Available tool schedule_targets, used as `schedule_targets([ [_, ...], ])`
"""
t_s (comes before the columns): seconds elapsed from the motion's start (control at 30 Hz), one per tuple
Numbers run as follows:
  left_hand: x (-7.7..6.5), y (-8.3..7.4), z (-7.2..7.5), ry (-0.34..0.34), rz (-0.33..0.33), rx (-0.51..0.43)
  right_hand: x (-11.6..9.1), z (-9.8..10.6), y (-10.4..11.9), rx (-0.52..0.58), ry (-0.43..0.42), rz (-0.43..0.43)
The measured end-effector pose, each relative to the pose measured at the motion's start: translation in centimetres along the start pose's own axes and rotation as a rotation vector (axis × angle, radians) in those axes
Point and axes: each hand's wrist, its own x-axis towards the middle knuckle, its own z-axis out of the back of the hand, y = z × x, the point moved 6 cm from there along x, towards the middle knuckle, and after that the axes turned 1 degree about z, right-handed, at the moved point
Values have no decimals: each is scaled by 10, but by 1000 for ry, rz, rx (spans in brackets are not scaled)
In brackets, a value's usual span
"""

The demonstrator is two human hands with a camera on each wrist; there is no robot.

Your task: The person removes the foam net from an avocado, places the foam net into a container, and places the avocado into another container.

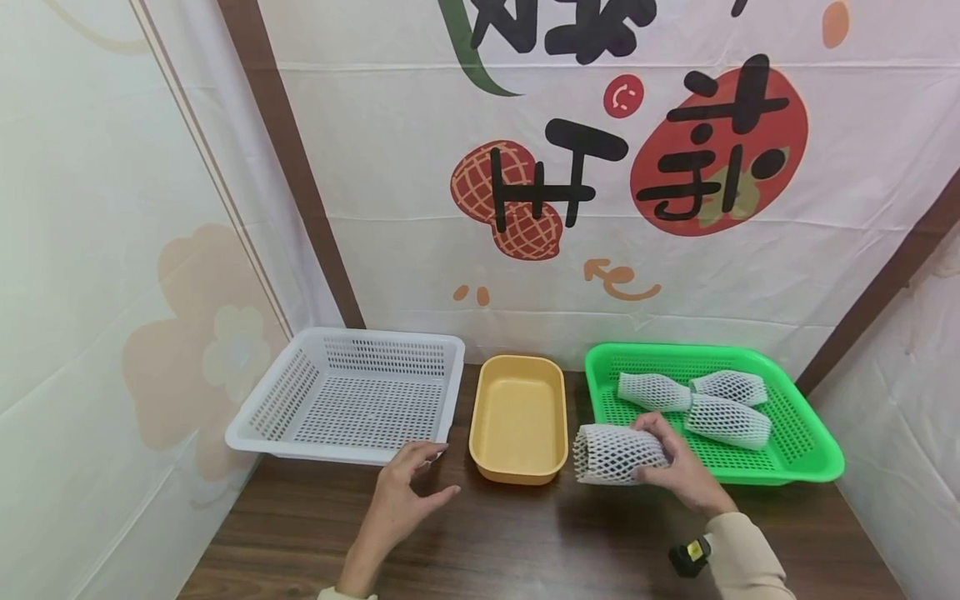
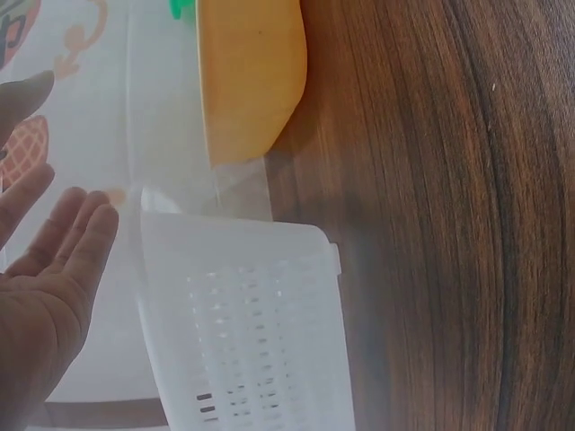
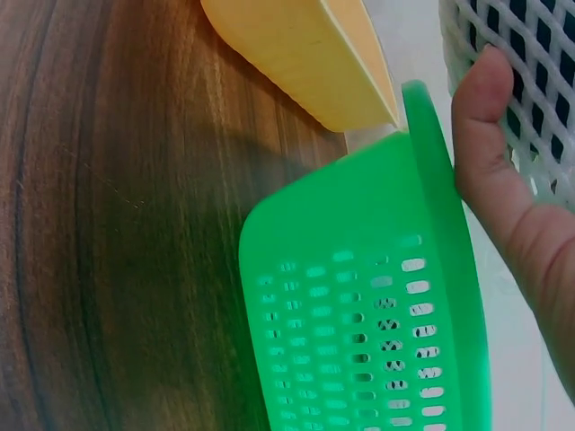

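Note:
My right hand (image 1: 678, 471) grips a white foam net sleeve (image 1: 611, 455) by its right end, thumb at the front and fingers over the top. The sleeve lies sideways in the air by the front left corner of the green basket (image 1: 813, 442), its open end facing left. In the right wrist view the thumb (image 3: 490, 135) presses on the netting. Inside the green basket lie several more foam net sleeves (image 1: 727, 419). My left hand (image 1: 405, 492) holds nothing, fingers apart and relaxed, near the front right corner of the white basket (image 1: 255, 433).
Between the two baskets stands a yellow tray (image 1: 555, 471) with nothing in it. The white basket holds nothing either. All three stand on a dark wood table (image 1: 510, 542) against a printed cloth backdrop (image 1: 390, 208). A black device with a yellow label (image 1: 692, 556) sits at the right wrist.

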Motion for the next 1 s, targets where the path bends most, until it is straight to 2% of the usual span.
schedule_targets([
  [0.2, -1, -2, -2, 4, 12, 5, -3, -5, 1, 9, 15, 2],
  [0.47, -3, -4, -9, 31, 24, -61, -6, -12, 2, -14, 5, -7],
  [0.57, -3, -10, -9, 29, 9, -62, -7, -13, 3, -21, -4, -12],
  [0.83, -2, -39, -3, 21, -28, -42, -10, -20, 6, -6, 31, 12],
  [1.0, -2, -45, -5, 25, -61, -40, -12, -22, 5, -11, 28, 21],
])
